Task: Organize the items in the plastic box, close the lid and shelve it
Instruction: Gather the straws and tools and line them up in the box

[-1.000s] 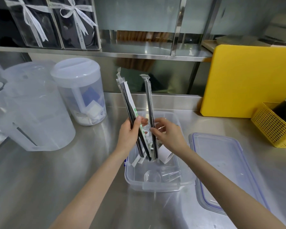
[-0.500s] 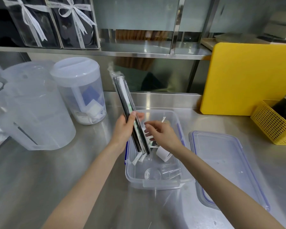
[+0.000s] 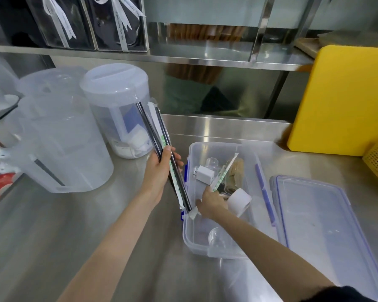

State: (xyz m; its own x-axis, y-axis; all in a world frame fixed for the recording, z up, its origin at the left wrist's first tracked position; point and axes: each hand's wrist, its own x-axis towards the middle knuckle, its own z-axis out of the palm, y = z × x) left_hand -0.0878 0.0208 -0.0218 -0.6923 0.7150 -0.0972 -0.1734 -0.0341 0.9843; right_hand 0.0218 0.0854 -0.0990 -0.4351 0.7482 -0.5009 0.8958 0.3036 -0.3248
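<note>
On the steel counter, catalogued around the plastic box:

Plastic box point(image 3: 260, 153): stood open on the counter point(image 3: 74, 236), well short of the shelf point(image 3: 183, 59) behind and above it.

Lid point(image 3: 327, 219): lay flat just right of the box, touching or nearly touching its right wall; not yet fitted.

Left hand point(image 3: 159, 171): was just left of the box, fingers clamped around a bundle of wrapped straws point(image 3: 162, 147); the bundle leaned up and away to the left, its lower end at the box's left rim.

Right hand point(image 3: 210, 203): was inside the box, fingers pinched on a further wrapped straw point(image 3: 225, 171) that slanted toward the box's far end.

Loose contents: a white roll point(image 3: 239, 201) beside the right hand, a small white block point(image 3: 204, 174) farther back, a clear cup point(image 3: 218, 236) at the near end, brownish items point(image 3: 235, 173) at the far right that could not be identified.

Neighbours: two translucent pitchers point(image 3: 116, 110) well left of the box; a yellow board point(image 3: 345, 101) behind and to its right.

Progress: judged early. Straws were being gathered, the small items looked unsorted.

Remaining: settle the straws, tidy the rest, fit the lid, latch it, lift the box to the shelf.
</note>
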